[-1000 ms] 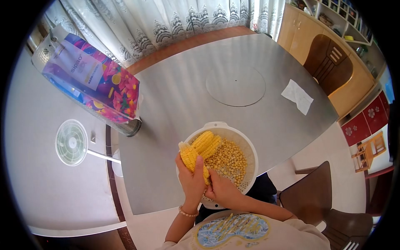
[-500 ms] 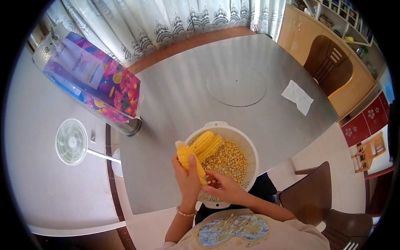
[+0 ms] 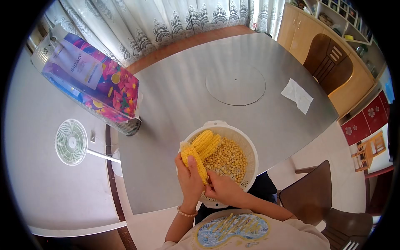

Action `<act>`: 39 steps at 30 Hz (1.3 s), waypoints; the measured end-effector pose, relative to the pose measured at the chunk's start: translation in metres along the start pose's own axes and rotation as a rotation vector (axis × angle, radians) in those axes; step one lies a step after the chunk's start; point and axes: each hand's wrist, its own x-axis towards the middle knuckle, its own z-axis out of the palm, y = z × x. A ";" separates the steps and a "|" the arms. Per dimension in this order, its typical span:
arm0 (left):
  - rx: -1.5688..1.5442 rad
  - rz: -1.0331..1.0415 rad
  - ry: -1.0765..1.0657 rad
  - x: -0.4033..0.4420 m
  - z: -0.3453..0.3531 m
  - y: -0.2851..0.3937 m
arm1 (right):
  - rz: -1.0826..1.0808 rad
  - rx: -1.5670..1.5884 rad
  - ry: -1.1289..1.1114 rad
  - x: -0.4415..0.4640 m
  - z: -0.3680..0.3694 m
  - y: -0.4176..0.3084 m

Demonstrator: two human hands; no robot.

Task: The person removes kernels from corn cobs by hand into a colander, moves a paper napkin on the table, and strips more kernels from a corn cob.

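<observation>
My left hand, a beaded bracelet on its wrist, is wrapped round a yellow ear of corn, with the thumb lying along it. The ear tilts over the left side of a white plastic colander. At the ear's lower end, my right hand has its thumb and fingers closed against the kernels; its fingertips are partly hidden. More corn ears rest inside the colander, beside a heap of loose kernels. The colander sits at the table's near edge, close to my body.
The grey table has a round inset disc and a white tissue. A colourful bag stands in a mesh holder at left. Beyond are a fan and brown chairs.
My right hand has shifted slightly, its fingers now closed tighter at the ear's lower end. The ear in my left hand has tilted a little to the right.
</observation>
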 end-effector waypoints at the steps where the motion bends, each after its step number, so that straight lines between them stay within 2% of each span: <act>1: 0.000 0.001 -0.001 0.000 -0.001 0.000 | 0.000 0.001 0.001 0.002 0.003 0.010; 3: -0.181 -0.118 -0.035 0.001 -0.003 -0.001 | -0.234 -0.057 0.217 0.009 0.007 0.032; 4: -0.182 -0.117 -0.030 0.000 -0.002 -0.002 | -0.238 -0.059 0.213 0.008 0.006 0.032; 6: -0.181 -0.100 0.028 -0.001 -0.001 -0.003 | -0.081 0.258 0.058 0.003 0.001 0.024; 7: -0.183 -0.101 0.027 -0.001 -0.002 0.000 | -0.078 0.255 0.058 0.000 0.001 0.021; 9: -0.342 -0.176 0.031 0.003 -0.005 0.008 | 0.007 0.751 -0.013 -0.001 0.003 0.016; 13: -0.300 -0.129 0.037 0.001 -0.003 -0.006 | -0.006 0.636 -0.048 0.001 0.003 0.015; 15: -0.369 -0.196 0.037 0.001 -0.002 -0.006 | 0.157 0.781 -0.092 0.003 0.003 0.020; 16: -0.369 -0.197 0.040 0.001 -0.003 -0.003 | 0.157 0.780 -0.095 0.004 0.007 0.027; 18: -0.549 -0.277 0.015 0.001 -0.006 0.005 | 0.039 0.841 0.037 0.006 0.014 0.038; 19: -0.548 -0.277 0.018 0.001 -0.007 0.003 | 0.038 0.841 0.034 0.006 0.013 0.038; 21: -0.573 -0.243 0.058 0.002 -0.005 -0.003 | -0.267 0.327 0.244 0.005 0.007 0.034; 24: -0.562 -0.253 0.062 0.004 -0.003 -0.007 | -0.315 0.255 0.291 0.004 0.006 0.028; 25: -0.563 -0.252 0.061 0.004 -0.002 -0.006 | -0.316 0.254 0.292 0.001 0.004 0.022; 27: -0.586 -0.302 0.032 0.003 -0.001 -0.004 | -0.131 0.316 0.123 -0.005 -0.003 0.010; 34: -0.507 -0.249 0.029 0.001 0.000 0.000 | -0.133 0.286 0.075 -0.003 -0.006 0.009; 39: -0.256 -0.106 0.063 -0.001 0.002 -0.009 | -0.114 0.141 0.029 -0.001 -0.010 -0.003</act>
